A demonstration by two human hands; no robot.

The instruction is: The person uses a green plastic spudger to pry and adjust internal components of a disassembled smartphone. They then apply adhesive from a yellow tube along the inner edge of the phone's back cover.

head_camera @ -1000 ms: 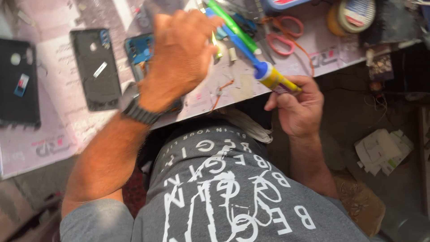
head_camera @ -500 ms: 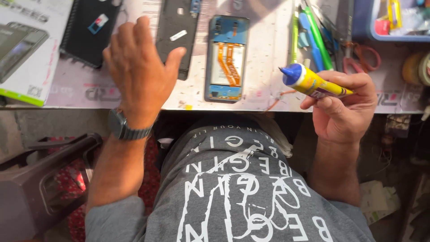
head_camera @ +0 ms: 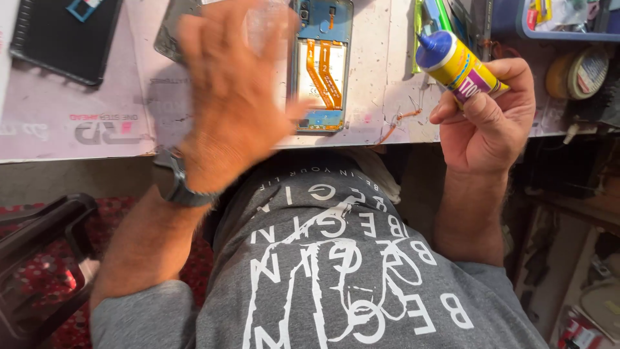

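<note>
My right hand (head_camera: 484, 119) grips a yellow glue bottle (head_camera: 458, 64) with a blue nozzle, held tilted over the front edge of the bench. My left hand (head_camera: 232, 103), blurred and with a dark watch on the wrist, hovers with fingers apart above the mat, just left of an opened phone (head_camera: 323, 64). That phone lies face down with its blue frame and orange flex cables showing. My left hand holds nothing and partly covers a dark back cover (head_camera: 169, 35).
A dark phone (head_camera: 61, 35) lies at the far left of the pale work mat (head_camera: 97, 110). Green tools (head_camera: 426, 19), a blue tray (head_camera: 562, 29) and tape rolls (head_camera: 578, 71) sit at the right. A dark stool (head_camera: 39, 245) stands at lower left.
The view has closed in on the bench. My left hand has swept right, closer to the opened phone. My right hand still holds the glue bottle, raised a little.
</note>
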